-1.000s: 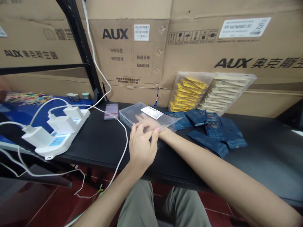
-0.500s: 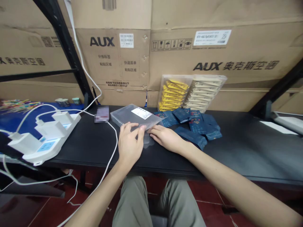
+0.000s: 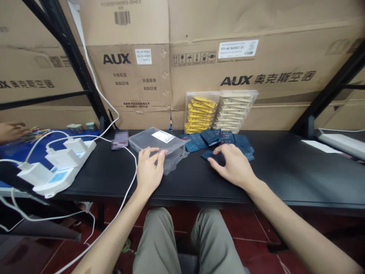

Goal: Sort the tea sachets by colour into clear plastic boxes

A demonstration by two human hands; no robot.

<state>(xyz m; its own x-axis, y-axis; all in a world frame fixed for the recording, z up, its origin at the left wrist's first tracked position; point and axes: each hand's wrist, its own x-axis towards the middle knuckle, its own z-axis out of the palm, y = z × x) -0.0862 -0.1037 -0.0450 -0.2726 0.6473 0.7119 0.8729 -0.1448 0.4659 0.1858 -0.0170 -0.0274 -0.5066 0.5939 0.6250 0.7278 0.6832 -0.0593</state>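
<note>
The left hand (image 3: 149, 167) lays bent fingers and its thumb on the near edge of the case (image 3: 156, 142); whether it pinches that edge cannot be told. The right hand (image 3: 235, 165) is open, thumb and fingers curved apart at a flat blue packet (image 3: 207, 154); contact is unclear. The case is smooth, see-through plastic, shallow and box-shaped, with a white printed label (image 3: 163, 136) on top and a wavy-edged clear flap (image 3: 174, 161) at its near right side. It lies just ahead of the left hand and well to the left of the right hand. The other packets (image 3: 196, 141), dark blue with printed fronts, overlap in a loose pile beyond the right hand. Behind them, 2 clear boxes lean upright against cardboard (image 3: 196, 80): 1 holds yellow packets (image 3: 201, 114), 1 cream packets (image 3: 235, 108). The table (image 3: 188, 190) is matte black. On its left, a white power strip (image 3: 62, 179) carries 3 chargers (image 3: 61, 156), and a white cable (image 3: 132, 175) curves past the case. Farther left, another person's hand (image 3: 11, 131) is above a blue surface (image 3: 19, 152). The floor (image 3: 245, 228) is red tile.
</note>
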